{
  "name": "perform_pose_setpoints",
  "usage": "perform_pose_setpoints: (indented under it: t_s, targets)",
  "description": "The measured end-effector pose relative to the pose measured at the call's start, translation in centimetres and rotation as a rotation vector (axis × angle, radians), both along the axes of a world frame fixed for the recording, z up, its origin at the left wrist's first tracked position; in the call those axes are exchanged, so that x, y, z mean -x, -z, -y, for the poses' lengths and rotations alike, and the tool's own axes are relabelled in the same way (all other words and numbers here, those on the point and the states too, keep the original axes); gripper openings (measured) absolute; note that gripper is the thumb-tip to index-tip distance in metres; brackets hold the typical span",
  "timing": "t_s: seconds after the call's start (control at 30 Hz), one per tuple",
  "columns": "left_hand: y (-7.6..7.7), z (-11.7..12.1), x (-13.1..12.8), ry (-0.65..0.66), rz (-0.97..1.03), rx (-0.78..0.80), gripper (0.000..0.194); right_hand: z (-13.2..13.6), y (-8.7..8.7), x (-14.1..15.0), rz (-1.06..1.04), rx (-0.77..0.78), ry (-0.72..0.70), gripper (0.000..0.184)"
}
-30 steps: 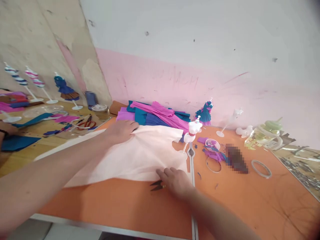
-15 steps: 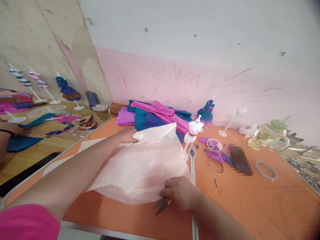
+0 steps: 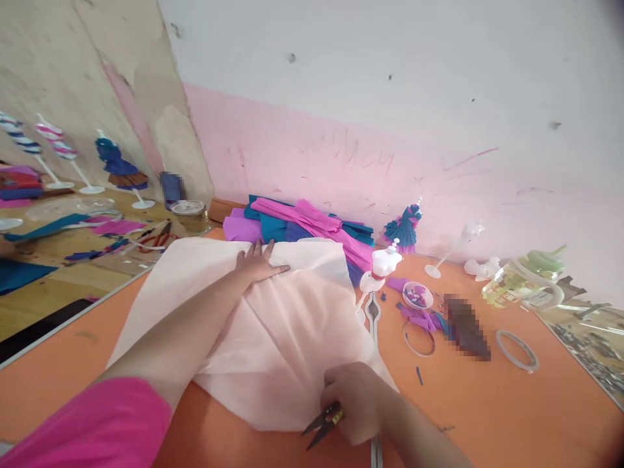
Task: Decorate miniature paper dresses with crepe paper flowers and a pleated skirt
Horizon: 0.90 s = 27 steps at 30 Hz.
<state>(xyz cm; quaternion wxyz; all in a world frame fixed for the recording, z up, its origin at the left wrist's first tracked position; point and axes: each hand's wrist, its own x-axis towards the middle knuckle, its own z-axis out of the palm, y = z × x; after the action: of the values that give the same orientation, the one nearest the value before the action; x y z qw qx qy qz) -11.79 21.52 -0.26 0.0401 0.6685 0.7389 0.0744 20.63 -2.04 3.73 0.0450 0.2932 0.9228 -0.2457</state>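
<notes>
A large sheet of pale, thin paper (image 3: 302, 325) lies creased across the orange table. My left hand (image 3: 258, 263) rests flat on its far part, fingers spread. Over the near right part of the sheet, my right hand (image 3: 353, 403) is closed round a pair of thread snips (image 3: 324, 422), whose dark blades point left past the sheet's near edge. Just beyond the sheet's right side stands a small white mannequin (image 3: 385, 263) with a red band at its waist. My left forearm covers some of the paper.
Folded pink, teal and purple crepe paper (image 3: 302, 221) is piled by the wall. To the right are a bowl of scraps (image 3: 418, 296), a tape ring (image 3: 517, 351), a small teal dress on a stand (image 3: 403, 227) and a jug (image 3: 526, 279). Pliers (image 3: 158, 240) lie on the left table.
The pale sheet's folded far corner now lies spread out. My left hand has gone from the sheet's edge to flat on top. My right hand and the snips are slightly nearer me.
</notes>
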Motion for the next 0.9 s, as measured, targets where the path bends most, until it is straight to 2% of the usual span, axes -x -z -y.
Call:
perform_pose_setpoints:
  t_s: [0.07, 0.1, 0.2, 0.27, 0.3, 0.37, 0.4, 0.43, 0.47, 0.53, 0.6, 0.7, 0.8, 0.9]
  targets:
    - [-0.4, -0.1, 0.0, 0.019, 0.004, 0.006, 0.111, -0.3, 0.1, -0.1, -0.068, 0.0, 0.069, 0.031]
    - [-0.7, 0.1, -0.1, 0.036, 0.001, -0.011, 0.106, -0.5, 0.1, -0.3, -0.114, 0.009, 0.101, 0.037]
    - [-1.4, 1.1, -1.2, 0.146, -0.022, -0.094, 0.075, -1.2, 0.0, -1.6, -0.338, 0.034, 0.164, 0.052]
    - [-1.8, 1.6, -1.9, 0.194, -0.02, -0.08, 0.06, -2.0, -0.3, -3.6, -0.541, -0.039, 0.251, 0.041]
    - [-2.1, 1.8, -2.1, 0.206, -0.012, -0.053, 0.055, -2.5, -0.6, -4.9, -0.632, -0.131, 0.359, 0.035]
    - [-2.7, 2.3, -2.2, 0.231, 0.004, -0.01, 0.053, -4.1, -1.2, -8.1, -0.762, -0.485, 0.806, 0.028]
    - [-3.0, 2.8, -2.1, 0.252, 0.012, 0.005, 0.053, -5.1, -1.4, -9.7, -0.739, -0.629, 1.052, 0.03]
    - [-3.2, 3.6, -2.1, 0.278, 0.017, 0.015, 0.054, -6.1, -1.6, -11.3, -0.604, -0.669, 1.182, 0.032]
    - [-3.3, 4.7, -2.2, 0.308, 0.021, 0.022, 0.056, -7.3, -1.6, -12.7, -0.43, -0.668, 1.233, 0.035]
    - [-3.1, 7.9, -2.7, 0.383, 0.027, 0.054, 0.06, -9.3, -1.3, -14.7, -0.104, -0.556, 1.2, 0.044]
    - [-2.2, 11.6, -3.5, 0.467, 0.035, 0.118, 0.07, -10.9, -0.5, -15.7, 0.176, -0.426, 1.245, 0.048]
    - [-0.1, 16.1, -4.6, 0.55, 0.043, 0.207, 0.082, -12.1, 0.6, -15.9, 0.397, -0.358, 1.283, 0.051]
    - [1.4, 17.8, -4.8, 0.581, 0.075, 0.181, 0.079, -11.8, 1.0, -15.5, 0.428, -0.373, 1.27, 0.05]
    - [1.7, 17.6, -4.6, 0.594, 0.095, 0.151, 0.079, -10.2, 0.5, -15.9, 0.441, -0.39, 1.238, 0.048]
